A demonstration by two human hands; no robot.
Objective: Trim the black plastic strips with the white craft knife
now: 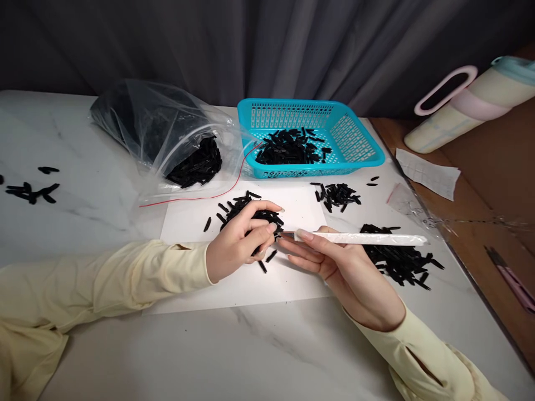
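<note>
Small black pieces [254,218] fill the cupped left hand [240,242]. The right hand [334,262] pinches a white stick [363,238], lying left-right, tip toward them.

one basket [355,139], one bag [137,120], two hands [238,242]

Left hand [238,239] cupping black pieces [254,214]; right hand [334,262] gripping white stick [368,238]
</note>
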